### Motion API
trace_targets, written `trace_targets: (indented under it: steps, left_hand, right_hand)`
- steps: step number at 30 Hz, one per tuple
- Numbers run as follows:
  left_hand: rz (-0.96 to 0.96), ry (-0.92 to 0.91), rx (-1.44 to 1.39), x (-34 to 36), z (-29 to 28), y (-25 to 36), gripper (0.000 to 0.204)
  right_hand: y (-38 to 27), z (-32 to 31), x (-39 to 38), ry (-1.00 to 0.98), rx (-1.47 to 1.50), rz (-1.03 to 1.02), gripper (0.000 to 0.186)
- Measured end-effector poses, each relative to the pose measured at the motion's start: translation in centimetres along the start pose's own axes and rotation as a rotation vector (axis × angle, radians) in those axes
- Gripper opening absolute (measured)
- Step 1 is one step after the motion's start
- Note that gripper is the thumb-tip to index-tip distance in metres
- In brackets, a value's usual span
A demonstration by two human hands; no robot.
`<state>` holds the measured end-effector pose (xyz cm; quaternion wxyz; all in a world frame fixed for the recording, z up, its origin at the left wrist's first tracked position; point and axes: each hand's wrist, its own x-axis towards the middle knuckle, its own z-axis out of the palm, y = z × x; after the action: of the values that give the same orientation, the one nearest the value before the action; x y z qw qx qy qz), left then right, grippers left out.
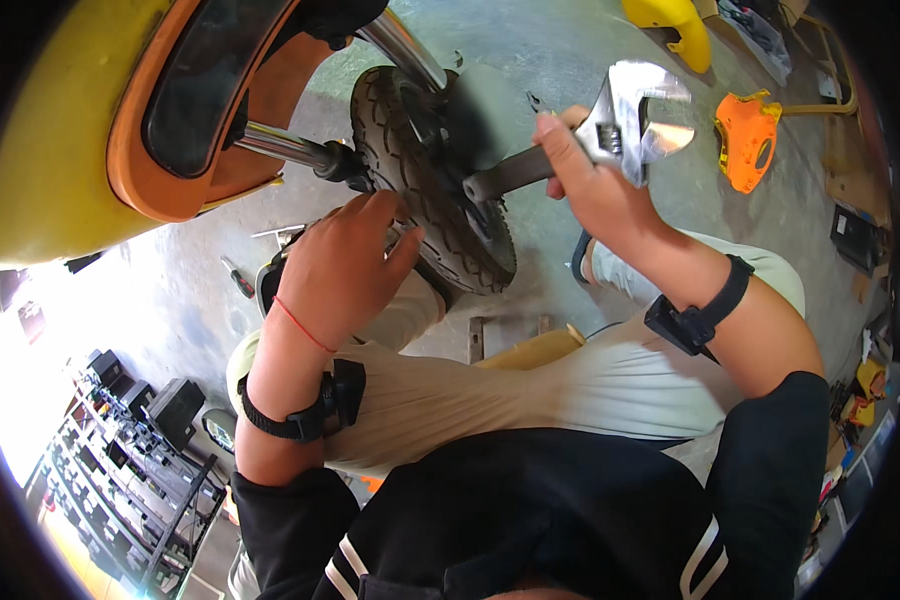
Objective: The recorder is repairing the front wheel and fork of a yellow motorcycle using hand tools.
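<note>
At left is a yellow-and-orange vehicle body point(45, 150), its chrome fork point(288, 144) apparently carrying the wheel point(410, 185). The left hand point(342, 262), fingers loosely curled, is beside the wheel, perhaps to steady it; whether it grips anything, I cannot tell. The right hand point(602, 190) clasps the adjustable wrench point(618, 108) near its head, likely balancing the weight, handle pointing wheelward.

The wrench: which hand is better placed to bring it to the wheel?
Right, I think: the right hand, to the right of the wheel, grips the wrench near its head; no tool shows in the left hand.
</note>
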<state>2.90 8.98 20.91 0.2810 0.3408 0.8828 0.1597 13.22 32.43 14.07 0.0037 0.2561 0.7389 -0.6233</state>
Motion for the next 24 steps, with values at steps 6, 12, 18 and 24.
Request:
trace_targets:
  steps: [6,12,18,24]
  left_hand:
    - [0.004,-0.045,0.006,0.6,-0.5,-0.2,0.026]
    - [-0.016,-0.017,0.016,0.2,-0.8,-0.8,0.027]
    - [0.029,-0.022,0.021,0.5,-0.7,-1.0,0.028]
    - [0.015,-0.026,0.014,0.3,-0.4,-0.7,0.029]
  right_hand:
    - [5.7,1.9,-0.8,-0.157,-0.354,-0.164,0.033]
    - [6.0,0.3,0.3,-0.168,-0.321,0.158,0.042]
    - [1.9,-1.0,2.2,-0.044,-0.231,0.336,0.046]
    - [0.8,-1.5,2.3,-0.027,-0.21,0.225,0.051]
